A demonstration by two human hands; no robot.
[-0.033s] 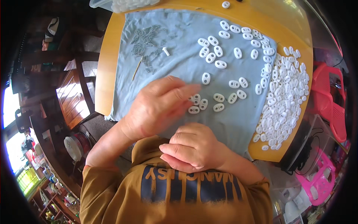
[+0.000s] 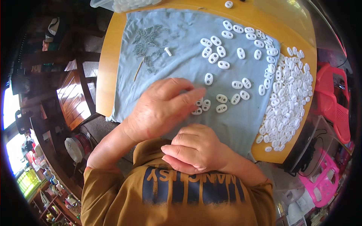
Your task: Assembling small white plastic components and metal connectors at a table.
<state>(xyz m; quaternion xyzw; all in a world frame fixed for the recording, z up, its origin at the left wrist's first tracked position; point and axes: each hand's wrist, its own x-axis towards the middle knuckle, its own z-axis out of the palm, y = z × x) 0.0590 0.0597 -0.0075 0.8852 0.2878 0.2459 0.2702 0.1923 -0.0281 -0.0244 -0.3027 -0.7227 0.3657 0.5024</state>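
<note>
My left hand [image 2: 162, 107] hovers over the near middle of a blue-grey cloth [image 2: 151, 83], its fingers bent to the right and smeared by motion. It partly covers a small group of white oval pieces with two holes [image 2: 206, 105]. Close to my chest, my right hand [image 2: 196, 147] is closed, the fingers curled and pressed together; whatever lies inside is hidden. More such two-holed pieces [image 2: 221, 51] lie scattered to the right and farther back. At the far left of the cloth sit a heap of small, thin greyish bits [image 2: 147, 41], a white peg-like piece [image 2: 168, 51] and a thin yellowish stick [image 2: 138, 70].
A big pile of white pieces [image 2: 284, 107] covers the right side of the wooden table [image 2: 107, 71]. A clear tub [image 2: 102, 3] with white contents stands at the far left edge. Pink plastic stools [image 2: 322, 182] and a round fan-like object [image 2: 73, 148] are beyond the table.
My left hand has shifted very slightly to the right, covering more of the small group of white pieces. My right hand stays where it was.
</note>
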